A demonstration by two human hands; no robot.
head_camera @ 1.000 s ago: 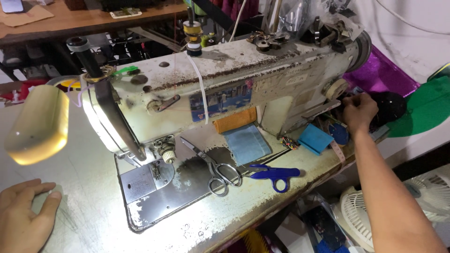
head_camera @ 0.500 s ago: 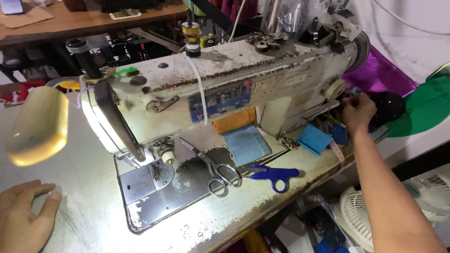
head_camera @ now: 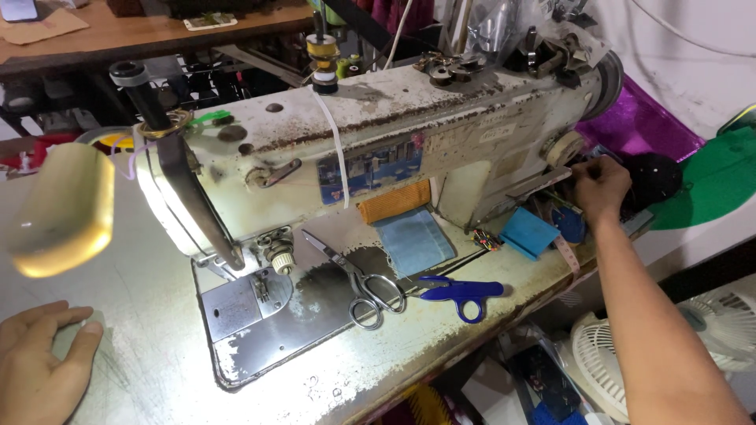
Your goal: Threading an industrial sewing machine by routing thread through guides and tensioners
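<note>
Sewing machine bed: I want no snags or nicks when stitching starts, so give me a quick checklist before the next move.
1. Left hand away from the needle area: ok, flat on the table.
2. Right hand free: not ok, at the machine's handwheel end.
3. Metal scissors off the bed: not ok.
4. Blue snips off the bed: not ok.
5. Needle threaded: cannot tell.

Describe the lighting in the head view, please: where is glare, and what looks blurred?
In the head view, a lit lamp at the left glows yellow-white and looks soft and overexposed; its light glares on the sewing machine end and the metal plate. The scissors are sharp. The left hand lies flat on the table; the right hand is slightly soft.
</note>
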